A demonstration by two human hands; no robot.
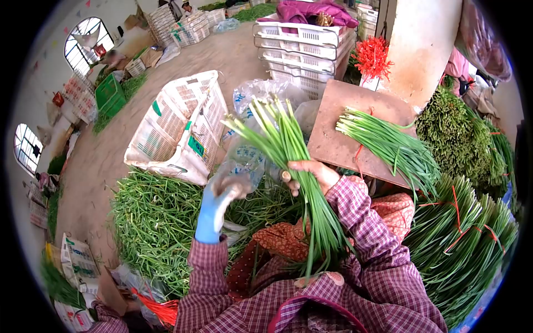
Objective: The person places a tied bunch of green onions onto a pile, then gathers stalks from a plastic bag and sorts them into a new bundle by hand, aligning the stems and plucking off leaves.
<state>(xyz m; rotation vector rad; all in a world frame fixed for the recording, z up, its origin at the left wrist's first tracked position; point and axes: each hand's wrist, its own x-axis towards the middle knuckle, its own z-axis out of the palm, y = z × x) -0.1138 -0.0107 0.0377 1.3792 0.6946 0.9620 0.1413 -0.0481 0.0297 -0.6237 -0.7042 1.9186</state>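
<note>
Right hand point(317, 173) grips leaves point(315, 206), left hand's point(225, 192) hold unclear; a sleeve point(366, 227) could nudge the bundle point(386, 142) off the board's point(331, 141) right edge.

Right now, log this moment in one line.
Right hand: holding green stalks | left hand: gloved, apart from those stalks | board: second bunch lying on it

The left hand point(229, 187) is blurred; its fingers seem bent. Green stalks point(320, 213) partly hide the right hand point(315, 172). Well to the right of that hand, the view's edge cuts off hanging plastic point(488, 44). Just beyond the left hand, lettering on the clear bag point(246, 161) is too small to read.
</note>
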